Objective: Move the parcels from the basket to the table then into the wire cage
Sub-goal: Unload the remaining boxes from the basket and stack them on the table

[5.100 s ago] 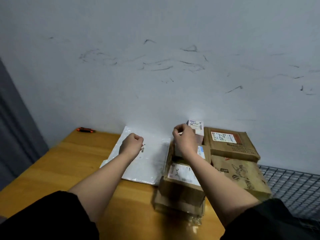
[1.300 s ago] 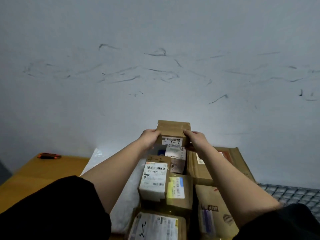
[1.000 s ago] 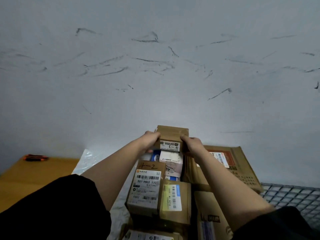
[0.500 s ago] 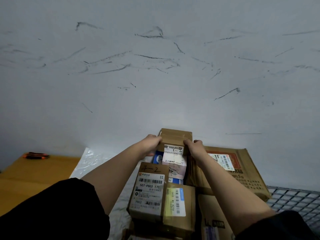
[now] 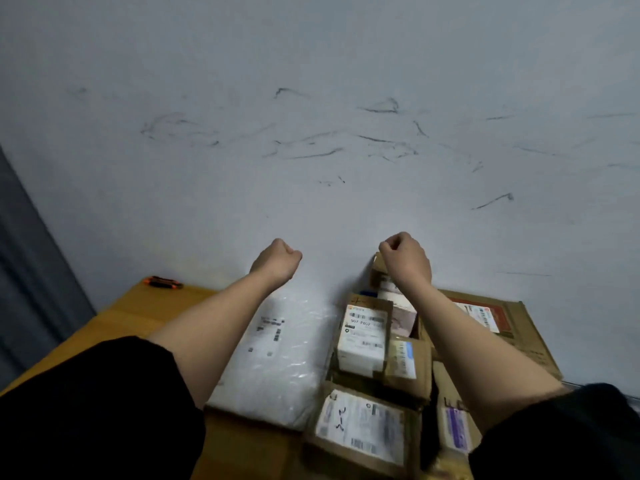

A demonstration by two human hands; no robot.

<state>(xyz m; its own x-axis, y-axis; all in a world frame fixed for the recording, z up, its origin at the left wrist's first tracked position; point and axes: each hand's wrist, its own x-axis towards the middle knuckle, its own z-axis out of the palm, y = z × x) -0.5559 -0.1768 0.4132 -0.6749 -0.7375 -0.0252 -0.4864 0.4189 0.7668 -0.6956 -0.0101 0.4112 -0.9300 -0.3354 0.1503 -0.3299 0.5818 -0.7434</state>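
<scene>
Several cardboard parcels are stacked on the wooden table [image 5: 114,327] against the wall. A small brown box [image 5: 378,276] stands at the back of the stack, partly hidden behind my right hand [image 5: 405,259]. In front of it lie a white-labelled box [image 5: 362,341], a box with a blue and yellow label [image 5: 403,362] and a larger labelled box [image 5: 360,429]. A white plastic mailer [image 5: 277,358] lies flat to the left. My left hand [image 5: 277,259] is raised above the mailer. Both hands are curled into loose fists and hold nothing.
A flat brown parcel with a red-framed label [image 5: 491,320] leans at the right of the stack. An orange and black tool [image 5: 162,282] lies at the table's far left corner. The marked grey wall [image 5: 311,133] rises right behind the parcels.
Both hands have let go of the small brown box, which now rests at the back of the stack. The hands have lifted and spread apart, and the view has swung left.
</scene>
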